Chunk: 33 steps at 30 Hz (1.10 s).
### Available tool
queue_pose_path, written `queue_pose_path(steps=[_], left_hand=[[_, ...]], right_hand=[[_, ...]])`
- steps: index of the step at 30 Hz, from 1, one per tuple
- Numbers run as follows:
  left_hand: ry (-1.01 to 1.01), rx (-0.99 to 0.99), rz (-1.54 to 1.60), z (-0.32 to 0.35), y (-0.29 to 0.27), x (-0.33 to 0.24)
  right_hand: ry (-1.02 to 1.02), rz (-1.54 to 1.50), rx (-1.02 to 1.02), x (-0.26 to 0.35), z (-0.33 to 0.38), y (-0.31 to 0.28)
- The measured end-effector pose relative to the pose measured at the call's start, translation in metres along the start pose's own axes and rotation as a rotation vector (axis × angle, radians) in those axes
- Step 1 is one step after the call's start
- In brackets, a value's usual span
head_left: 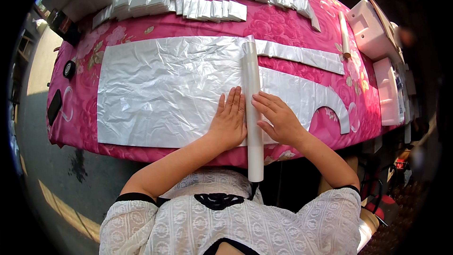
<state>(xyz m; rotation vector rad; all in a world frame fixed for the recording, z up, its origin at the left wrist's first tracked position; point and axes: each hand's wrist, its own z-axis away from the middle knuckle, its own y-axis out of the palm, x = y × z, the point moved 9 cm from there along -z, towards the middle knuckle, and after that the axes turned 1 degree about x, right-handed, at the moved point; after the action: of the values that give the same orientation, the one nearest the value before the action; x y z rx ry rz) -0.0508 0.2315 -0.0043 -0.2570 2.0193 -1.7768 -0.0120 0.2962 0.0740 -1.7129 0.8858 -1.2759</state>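
The left hand [230, 122] lies flat, palm down, fingers straight and together, pressing on the plastic sheet [165, 89] just left of the roll [252, 99]. The right hand [278, 118] rests on the other side of the roll, fingers loosely curled and spread, their tips touching the roll's side; it grips nothing. The roll is a long white tube that runs away from the person between the two hands, its near end hanging over the worktop [283, 23] edge toward the person's chest, its far end reaching the sheet's far edge.

The sheet is shiny, crinkled and spread flat to the left of the left hand, covering much of the pink flowered cloth. To the right of the right hand the plastic continues as a bag shape with a curved handle cutout [330, 113], and beyond it lies a narrow strip [306, 55] of the same plastic.

Farther from the hands, along the far edge, stand rows of folded white bags [212, 9]. A thin white tube [344, 35] lies far right, beside pink foam trays [373, 28]. Far left of the left hand sit a dark phone [54, 106] and a small round black object [69, 69].
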Motion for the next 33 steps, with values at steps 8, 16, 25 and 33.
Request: queue_pose_path(steps=[8,16,25,33], left_hand=[[-0.048,-0.202,0.332,0.041,-0.076,0.066],[-0.352,-0.284,0.346,0.161,-0.104,0.174],[-0.553,-0.373,0.628,0.264,-0.114,0.192],[-0.617,-0.371,0.713,0.276,-0.117,0.192]], right_hand=[[-0.12,0.178,0.197,0.003,0.007,0.023],[-0.684,-0.571,0.276,0.186,-0.094,0.089],[-0.478,-0.118,0.016,0.115,-0.158,0.066],[-0.637,0.035,0.215,0.164,-0.241,0.155]])
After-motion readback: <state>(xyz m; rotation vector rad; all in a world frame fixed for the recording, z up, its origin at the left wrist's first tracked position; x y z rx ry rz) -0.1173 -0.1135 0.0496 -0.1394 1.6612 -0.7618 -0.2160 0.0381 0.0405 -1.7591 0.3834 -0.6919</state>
